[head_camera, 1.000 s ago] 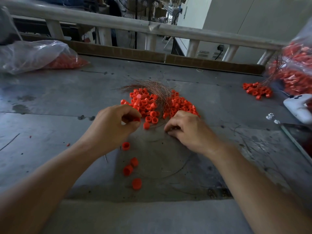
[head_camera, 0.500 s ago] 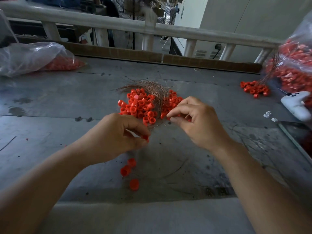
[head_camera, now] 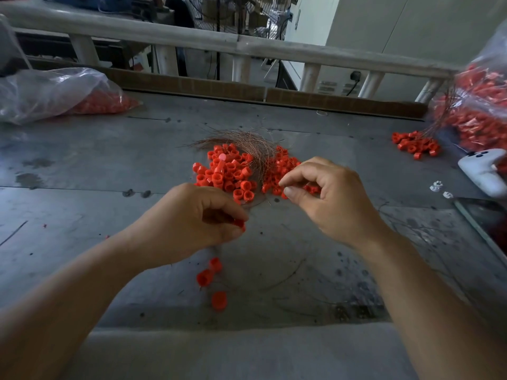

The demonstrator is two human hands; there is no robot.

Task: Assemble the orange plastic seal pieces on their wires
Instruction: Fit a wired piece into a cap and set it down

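Orange seal pieces (head_camera: 227, 174) are heaped mid-counter (head_camera: 82, 165) against a tangle of copper wires (head_camera: 247, 141). A single piece (head_camera: 241, 224) is pinched in the left hand (head_camera: 192, 223). Thumb and forefinger of the right hand (head_camera: 332, 196) are pressed together; what is between them cannot be told.

This is a small factory workshop. A scuffed, stained metal worktop (head_camera: 82, 165) carries loose heaps of orange seal pieces (head_camera: 227, 174) beside a bundle of copper wires (head_camera: 247, 141). A clear plastic bag (head_camera: 55, 94) of such parts lies at its far left corner, and a second bag (head_camera: 477, 111) at its right edge. A pale railing (head_camera: 192, 39) runs behind, with dim clutter beyond.
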